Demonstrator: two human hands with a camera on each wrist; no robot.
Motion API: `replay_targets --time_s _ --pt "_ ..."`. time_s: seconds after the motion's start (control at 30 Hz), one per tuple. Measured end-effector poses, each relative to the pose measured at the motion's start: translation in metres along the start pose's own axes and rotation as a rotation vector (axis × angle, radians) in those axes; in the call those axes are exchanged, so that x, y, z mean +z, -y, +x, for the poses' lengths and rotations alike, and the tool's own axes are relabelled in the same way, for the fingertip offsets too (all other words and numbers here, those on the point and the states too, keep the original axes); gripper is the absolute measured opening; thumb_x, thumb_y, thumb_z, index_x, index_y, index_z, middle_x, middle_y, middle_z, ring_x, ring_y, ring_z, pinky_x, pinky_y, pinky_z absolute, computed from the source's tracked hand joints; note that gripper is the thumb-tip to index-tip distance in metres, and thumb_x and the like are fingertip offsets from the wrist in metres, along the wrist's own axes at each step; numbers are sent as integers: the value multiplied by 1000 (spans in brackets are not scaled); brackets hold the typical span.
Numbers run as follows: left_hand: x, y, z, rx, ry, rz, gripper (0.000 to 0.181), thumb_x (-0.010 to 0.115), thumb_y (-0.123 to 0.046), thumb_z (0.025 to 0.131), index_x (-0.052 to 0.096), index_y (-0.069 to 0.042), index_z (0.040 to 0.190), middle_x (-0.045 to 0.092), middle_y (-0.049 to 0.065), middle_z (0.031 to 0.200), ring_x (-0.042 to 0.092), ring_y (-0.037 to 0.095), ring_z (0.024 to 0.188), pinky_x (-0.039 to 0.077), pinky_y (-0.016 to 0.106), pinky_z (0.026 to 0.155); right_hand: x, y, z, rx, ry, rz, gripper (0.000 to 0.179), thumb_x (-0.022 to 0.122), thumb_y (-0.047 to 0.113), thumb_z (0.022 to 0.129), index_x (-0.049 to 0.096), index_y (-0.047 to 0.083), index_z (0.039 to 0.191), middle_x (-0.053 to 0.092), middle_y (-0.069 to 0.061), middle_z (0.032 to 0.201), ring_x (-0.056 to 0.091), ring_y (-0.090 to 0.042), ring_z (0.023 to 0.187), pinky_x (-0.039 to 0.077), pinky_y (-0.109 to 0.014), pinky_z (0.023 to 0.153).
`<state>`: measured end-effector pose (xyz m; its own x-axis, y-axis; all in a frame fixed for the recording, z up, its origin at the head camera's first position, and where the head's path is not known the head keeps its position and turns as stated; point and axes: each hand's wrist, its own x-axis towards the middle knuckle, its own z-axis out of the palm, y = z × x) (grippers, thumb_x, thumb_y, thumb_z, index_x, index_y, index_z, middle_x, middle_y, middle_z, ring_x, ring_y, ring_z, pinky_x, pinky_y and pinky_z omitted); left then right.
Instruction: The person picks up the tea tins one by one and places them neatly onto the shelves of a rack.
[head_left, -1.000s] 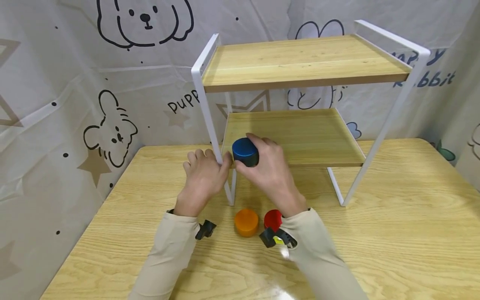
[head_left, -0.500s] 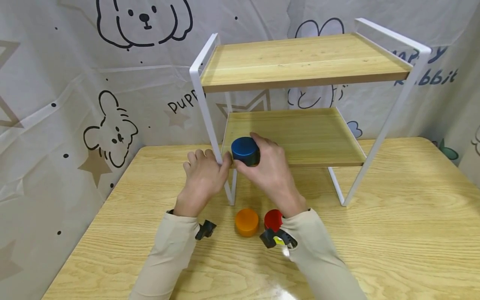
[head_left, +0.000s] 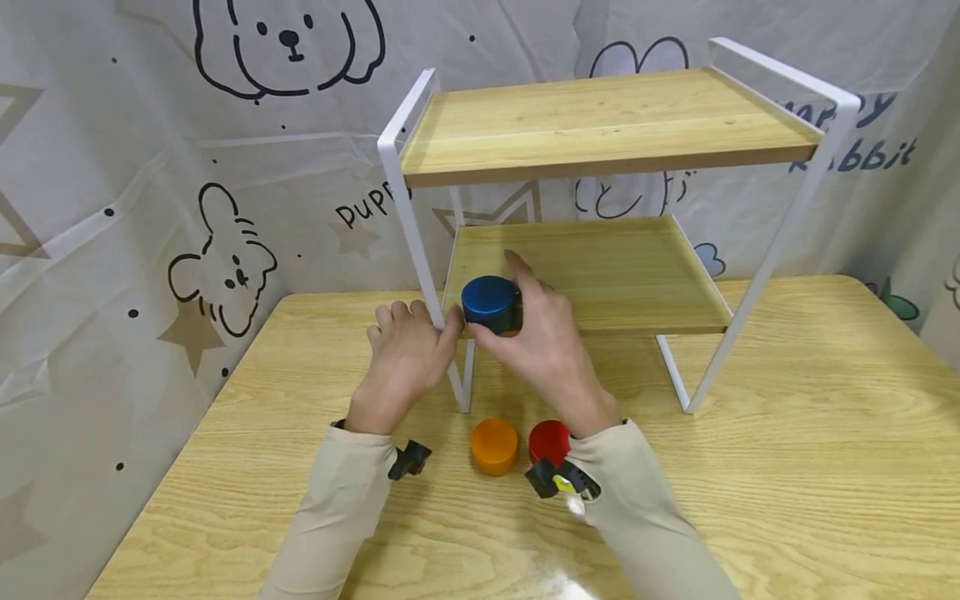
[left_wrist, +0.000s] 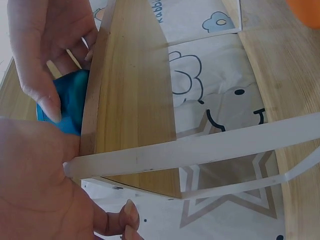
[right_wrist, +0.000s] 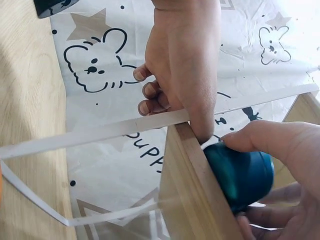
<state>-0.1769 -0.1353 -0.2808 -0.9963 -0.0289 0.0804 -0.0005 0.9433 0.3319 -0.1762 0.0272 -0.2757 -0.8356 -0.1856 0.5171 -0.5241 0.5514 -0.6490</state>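
A blue cylinder [head_left: 489,302] stands upright at the front left of the rack's lower shelf [head_left: 600,275]. My right hand [head_left: 547,342] is around its right side, thumb at the front and index finger lifted clear behind it. In the right wrist view, the thumb lies right at the rim of the cylinder [right_wrist: 242,175], the other fingers spread along its far side. My left hand [head_left: 408,354] grips the rack's white front left post [head_left: 414,225], the thumb over the shelf's front corner. From the left wrist, the cylinder [left_wrist: 72,102] shows partly behind the right thumb.
On the table [head_left: 810,467], an orange cylinder [head_left: 494,447] and a red cylinder [head_left: 550,442] stand in front of the rack; the right wrist strap partly covers the red one. The upper shelf [head_left: 607,121] overhangs the lower one. A printed curtain [head_left: 315,150] hangs behind.
My right index finger has lifted away from the blue cylinder, and that hand has eased slightly to the right. The cylinder stays on the shelf. My left hand has kept its place.
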Motion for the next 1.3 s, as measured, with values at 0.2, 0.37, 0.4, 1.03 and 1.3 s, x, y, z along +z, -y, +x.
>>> replay_targets --time_s 0.2,0.37,0.4,1.03,1.3 --pt "-1 1 1 1 14 -1 62 24 -50 101 51 6 100 45 23 100 36 41 101 29 52 85 -12 4 -5 -38 34 2 89 82 15 75 29 -1 146 63 -22 112 66 -32 92 53 -39 82" --pt "0 1 0 9 11 -7 61 24 -50 100 51 4 95 45 22 96 36 40 99 29 50 82 -25 2 -12 -52 58 -55 91 83 11 74 29 -1 146 60 -26 117 64 -35 92 54 -41 80" --pt "1 1 0 11 7 -8 61 25 -50 100 51 4 94 45 22 96 36 40 99 29 50 82 -27 1 -12 -68 55 -63 90 83 10 73 30 -2 145 60 -26 117 64 -35 92 54 -42 79" --pt "0 0 0 3 9 -17 58 24 -50 100 49 2 92 43 20 94 34 39 96 28 49 81 -58 -16 -45 -255 64 -94 55 80 7 76 57 -4 124 66 -15 111 63 -27 95 53 -38 81" --pt "0 -1 0 1 9 -4 62 24 -51 100 51 4 98 45 22 98 36 41 99 29 51 83 -34 -8 -42 -316 191 -15 40 77 5 79 63 -3 116 67 -13 111 63 -23 89 53 -32 78"
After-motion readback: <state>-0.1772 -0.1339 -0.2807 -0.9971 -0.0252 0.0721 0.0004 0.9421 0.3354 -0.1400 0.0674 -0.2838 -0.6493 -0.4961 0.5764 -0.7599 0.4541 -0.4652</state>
